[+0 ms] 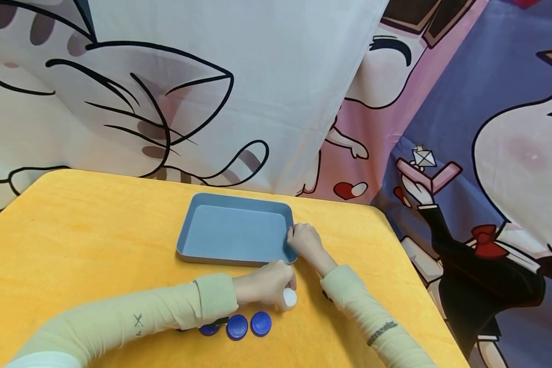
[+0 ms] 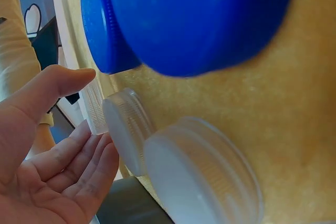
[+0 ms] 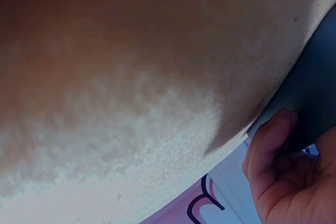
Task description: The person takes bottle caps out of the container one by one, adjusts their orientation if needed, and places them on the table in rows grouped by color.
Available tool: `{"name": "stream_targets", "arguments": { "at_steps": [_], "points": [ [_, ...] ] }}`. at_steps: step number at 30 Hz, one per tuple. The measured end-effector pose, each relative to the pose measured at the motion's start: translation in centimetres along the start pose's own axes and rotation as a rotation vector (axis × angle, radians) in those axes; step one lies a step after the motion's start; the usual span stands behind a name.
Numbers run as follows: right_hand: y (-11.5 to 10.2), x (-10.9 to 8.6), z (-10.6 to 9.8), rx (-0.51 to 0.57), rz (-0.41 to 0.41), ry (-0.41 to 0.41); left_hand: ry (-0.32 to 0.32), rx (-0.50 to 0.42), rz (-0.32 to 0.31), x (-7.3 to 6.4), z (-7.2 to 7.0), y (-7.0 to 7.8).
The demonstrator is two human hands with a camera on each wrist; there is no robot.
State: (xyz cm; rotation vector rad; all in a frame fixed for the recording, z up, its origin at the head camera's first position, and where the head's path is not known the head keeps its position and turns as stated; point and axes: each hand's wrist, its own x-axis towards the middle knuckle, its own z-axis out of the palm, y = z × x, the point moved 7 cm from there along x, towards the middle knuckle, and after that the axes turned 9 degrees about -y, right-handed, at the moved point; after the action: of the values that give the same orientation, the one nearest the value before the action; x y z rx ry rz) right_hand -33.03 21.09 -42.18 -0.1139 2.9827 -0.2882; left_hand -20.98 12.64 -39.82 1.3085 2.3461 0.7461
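Note:
My left hand [image 1: 269, 284] is at a white ridged screw cap [image 1: 290, 297], which sits between thumb and fingertips in the left wrist view. Two more white caps, a nearer one [image 2: 205, 177] and a middle one [image 2: 125, 129], line up beside the palm there; the arm hides them in the head view. Blue caps [image 1: 236, 327] form a row nearer the body. A shallow blue-grey tray [image 1: 239, 230] lies farther back. At its right wall, my right hand [image 1: 305, 241] grips the rim with curled fingers [image 3: 268, 150].
The yellow table [image 1: 106, 230] runs back to a printed cartoon curtain [image 1: 294, 102]. My left forearm [image 1: 133, 314] crosses low over the table and partly covers one blue cap [image 1: 209, 329]. The tray's floor is bare.

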Motion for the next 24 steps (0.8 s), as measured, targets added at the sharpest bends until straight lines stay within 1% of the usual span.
{"name": "stream_targets", "arguments": {
  "at_steps": [6,12,15,21,24],
  "points": [
    [0.03,-0.01,0.09,0.001,0.000,-0.001,-0.010,0.008,-0.016,0.07,0.26,-0.35],
    [-0.12,-0.10,-0.09,-0.002,-0.004,0.001,-0.038,0.001,-0.072,0.10,0.28,-0.87],
    [-0.19,-0.08,-0.15,-0.005,-0.004,0.000,-0.050,-0.002,-0.087,0.09,0.33,-0.96],
    [-0.26,-0.12,-0.20,-0.011,-0.014,0.006,-0.046,0.025,-0.059,0.08,0.25,-0.68],
    [-0.23,-0.17,-0.22,-0.006,-0.016,0.014,-0.056,0.037,-0.053,0.12,0.31,-0.62]
  ]
}}
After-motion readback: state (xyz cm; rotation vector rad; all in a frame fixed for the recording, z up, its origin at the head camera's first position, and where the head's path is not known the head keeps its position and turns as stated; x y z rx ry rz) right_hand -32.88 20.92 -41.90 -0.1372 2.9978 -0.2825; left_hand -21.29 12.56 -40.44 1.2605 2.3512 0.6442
